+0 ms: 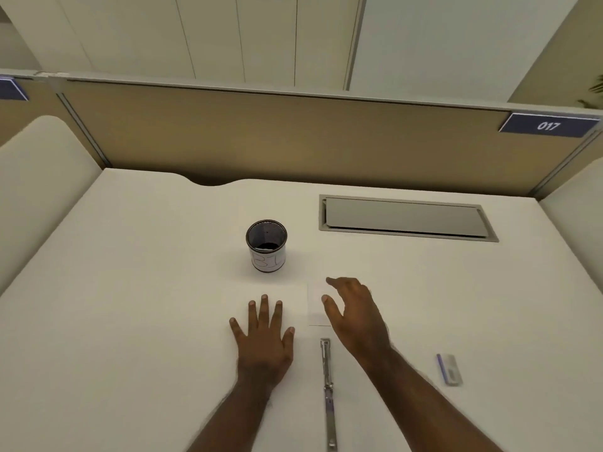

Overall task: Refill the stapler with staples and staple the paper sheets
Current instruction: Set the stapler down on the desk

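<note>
White desk (130,288) fills the view, a grey hatch (404,218) set into its far right. Paper sheets (293,298) lie near the front; the left hand (262,340) presses flat on them, fingers spread wide. Right hand (355,313) hovers over their right part, fingers loosely open, holding nothing. A mesh cup (267,245) stands behind. The stapler (327,389), swung open flat, lies between the forearms. A small staple box (449,369) sits to the right.

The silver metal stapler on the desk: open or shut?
Open: the silver metal stapler lies swung out flat in one long line.
</note>
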The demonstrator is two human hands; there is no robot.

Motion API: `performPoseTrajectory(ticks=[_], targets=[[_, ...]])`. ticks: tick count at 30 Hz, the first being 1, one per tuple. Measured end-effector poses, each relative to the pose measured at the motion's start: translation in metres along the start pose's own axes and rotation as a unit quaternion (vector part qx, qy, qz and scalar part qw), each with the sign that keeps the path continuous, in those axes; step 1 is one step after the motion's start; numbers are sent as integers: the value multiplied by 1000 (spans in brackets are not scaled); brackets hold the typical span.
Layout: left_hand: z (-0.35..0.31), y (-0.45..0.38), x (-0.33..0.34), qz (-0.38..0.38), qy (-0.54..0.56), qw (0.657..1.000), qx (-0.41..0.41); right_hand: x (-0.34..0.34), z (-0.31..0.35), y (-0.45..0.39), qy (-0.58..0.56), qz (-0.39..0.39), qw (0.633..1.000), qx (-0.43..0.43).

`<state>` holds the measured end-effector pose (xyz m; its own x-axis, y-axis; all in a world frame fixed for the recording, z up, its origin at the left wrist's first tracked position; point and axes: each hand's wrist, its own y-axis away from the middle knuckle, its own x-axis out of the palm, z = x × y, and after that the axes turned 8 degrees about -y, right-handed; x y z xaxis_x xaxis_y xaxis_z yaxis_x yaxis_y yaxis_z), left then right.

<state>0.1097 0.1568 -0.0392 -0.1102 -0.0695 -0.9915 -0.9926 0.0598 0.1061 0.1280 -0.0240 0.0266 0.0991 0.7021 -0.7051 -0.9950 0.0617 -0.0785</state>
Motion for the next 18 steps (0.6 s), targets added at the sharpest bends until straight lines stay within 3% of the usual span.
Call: performPoseTrajectory(ticks=[6, 11, 18], targets=[[-35, 34, -16, -40, 11, 999, 17, -35, -61, 86, 95, 12, 995, -1], [-72, 65, -10, -43, 0, 999, 27, -66, -109, 135, 145, -1, 988, 54], [-135, 100, -3, -34, -21, 990, 133, -92, -152, 155, 211, 3, 969, 127]])
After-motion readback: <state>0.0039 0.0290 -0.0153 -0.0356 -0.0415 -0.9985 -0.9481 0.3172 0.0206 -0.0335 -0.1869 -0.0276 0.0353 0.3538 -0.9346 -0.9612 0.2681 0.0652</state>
